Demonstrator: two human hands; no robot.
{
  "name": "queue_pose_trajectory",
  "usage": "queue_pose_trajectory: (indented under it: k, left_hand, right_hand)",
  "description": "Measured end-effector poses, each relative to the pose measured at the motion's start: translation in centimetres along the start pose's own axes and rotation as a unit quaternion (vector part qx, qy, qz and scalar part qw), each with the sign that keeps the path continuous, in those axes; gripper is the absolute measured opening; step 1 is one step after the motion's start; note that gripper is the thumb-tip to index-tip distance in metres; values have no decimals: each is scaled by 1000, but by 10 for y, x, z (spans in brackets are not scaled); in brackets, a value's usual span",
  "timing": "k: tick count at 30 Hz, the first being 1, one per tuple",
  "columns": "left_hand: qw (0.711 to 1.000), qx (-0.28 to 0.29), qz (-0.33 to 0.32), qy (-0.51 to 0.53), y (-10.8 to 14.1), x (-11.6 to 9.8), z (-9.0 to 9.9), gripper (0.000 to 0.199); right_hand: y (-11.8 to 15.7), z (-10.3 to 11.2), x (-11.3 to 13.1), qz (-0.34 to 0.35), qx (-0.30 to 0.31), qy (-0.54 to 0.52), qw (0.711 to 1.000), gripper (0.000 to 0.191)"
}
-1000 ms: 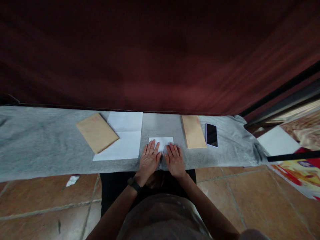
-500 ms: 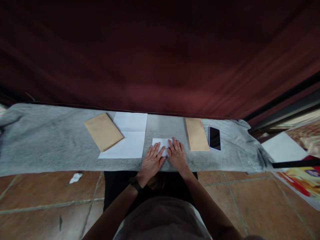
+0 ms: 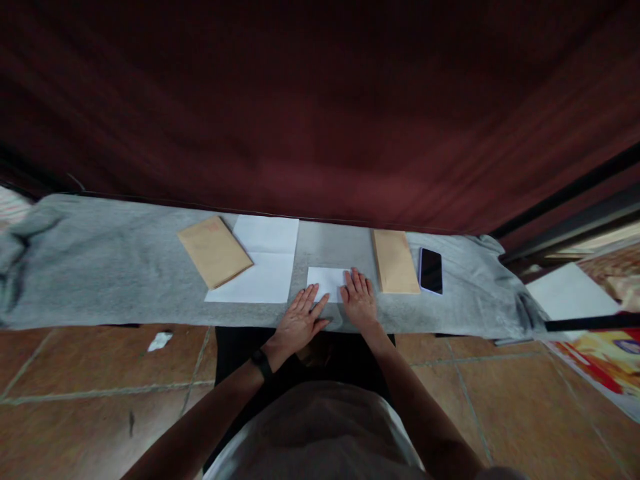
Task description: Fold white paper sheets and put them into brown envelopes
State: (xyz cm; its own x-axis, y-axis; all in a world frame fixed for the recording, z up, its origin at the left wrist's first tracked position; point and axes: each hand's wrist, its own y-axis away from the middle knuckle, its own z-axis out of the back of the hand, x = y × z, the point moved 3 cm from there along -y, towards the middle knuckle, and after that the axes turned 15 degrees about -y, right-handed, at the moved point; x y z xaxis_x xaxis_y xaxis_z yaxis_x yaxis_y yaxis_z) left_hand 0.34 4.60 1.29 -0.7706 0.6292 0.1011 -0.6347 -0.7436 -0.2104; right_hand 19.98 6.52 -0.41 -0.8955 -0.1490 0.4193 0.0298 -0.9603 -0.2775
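A small folded white paper (image 3: pixel 330 281) lies flat on the grey cloth in front of me. My left hand (image 3: pixel 299 319), a dark band on its wrist, rests at the paper's left and near edge with fingers spread. At the right end, my right hand (image 3: pixel 359 299) lies flat, its fingers partly over the paper. Left of my hands is a larger white sheet (image 3: pixel 267 277) with a crease across it. A brown envelope or stack of envelopes (image 3: pixel 216 253) covers that sheet's left side.
Another brown envelope stack (image 3: pixel 396 263) lies to the right, beside a dark-screened phone (image 3: pixel 431 271). Grey cloth (image 3: pixel 115 267) covers the narrow table. Behind it hangs a dark red curtain (image 3: pixel 310 133). A white scrap (image 3: pixel 160 341) is on the tiled floor.
My hands have moved apart along the small paper, the right one outward to the right, uncovering more of it. The whole view has shifted slightly.
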Motion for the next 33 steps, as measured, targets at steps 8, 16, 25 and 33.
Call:
queue_pose_trajectory:
  k: [8, 16, 25, 33]
  left_hand:
    - [1000, 14, 3, 6, 4, -2, -2, 67]
    - [1000, 20, -21, 12, 7, 2, 2, 75]
    - [1000, 19, -21, -1, 10, 2, 2, 77]
    - [1000, 19, -14, 11, 10, 3, 3, 72]
  right_hand:
    - [38, 4, 30, 65, 26, -30, 997, 55]
    - [60, 0, 38, 95, 49, -12, 994, 54]
    - [72, 5, 19, 100, 9, -13, 995, 54]
    - [75, 13, 16, 97, 12, -15, 995, 53]
